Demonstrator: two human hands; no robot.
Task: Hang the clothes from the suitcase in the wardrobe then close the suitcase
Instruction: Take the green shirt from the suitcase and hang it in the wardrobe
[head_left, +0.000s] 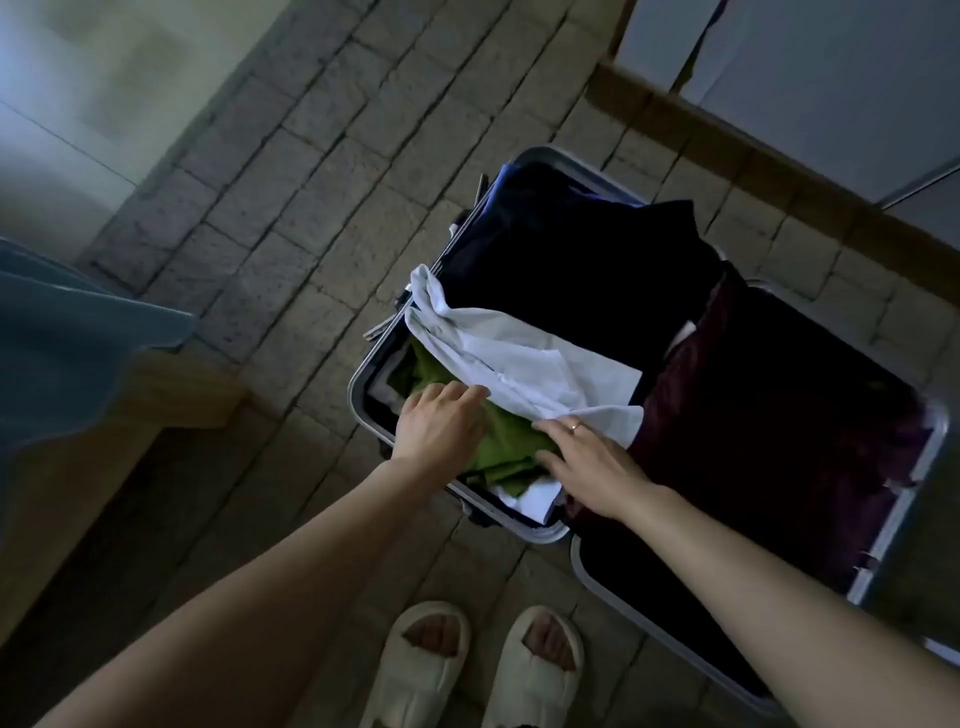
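Suitcase (363, 374) lies open on the stone-tiled floor (322, 171), both halves flat; all positions below are given relative to it. Its left half holds a green garment (506, 441), a pale blue-white shirt (524, 364) draped partly over the green one, and dark clothing (576, 260) toward the far end. Its right half shows a dark maroon lining (769, 415). Left hand (441, 421) rests on the green garment at the near left corner, fingers nearly straight and close together, gripping nothing visible. Right hand (592, 462), a ring on one finger, lies flat at the near edge of the left half, fingers extended, tips touching the shirt's hem. Cream slippers (472, 670) stand on the floor just short of the case.
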